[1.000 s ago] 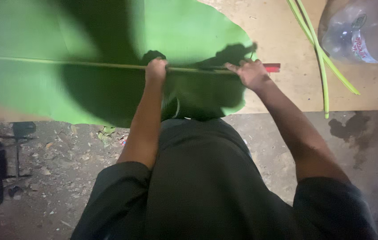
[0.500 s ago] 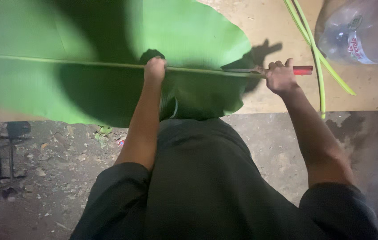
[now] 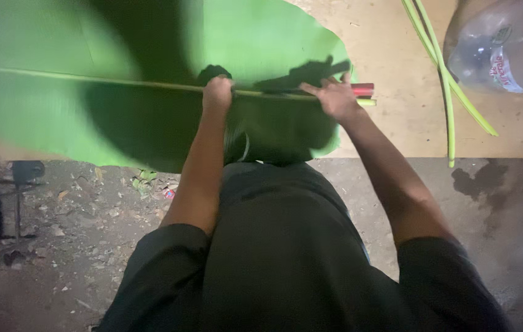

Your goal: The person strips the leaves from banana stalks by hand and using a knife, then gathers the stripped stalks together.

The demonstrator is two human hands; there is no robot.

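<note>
head: tan board (image 3: 396, 80) over dirt ground | banana leaf (image 3: 120, 80) laid flat across board | midrib (image 3: 89, 79) pinched by closed left hand (image 3: 217, 93) | red-handled tool (image 3: 361, 90) gripped by right hand (image 3: 333, 96), fingers curled, at leaf's right edge | green stalks (image 3: 446, 80), plastic bottle (image 3: 507, 49) alongside

Outdoor yard workspace: littered dirt ground (image 3: 71, 246) beside a plywood board (image 3: 390, 74)

Clear plastic bottle (image 3: 507, 46) (white-and-red label (image 3: 507, 71)) lies top right.
</note>
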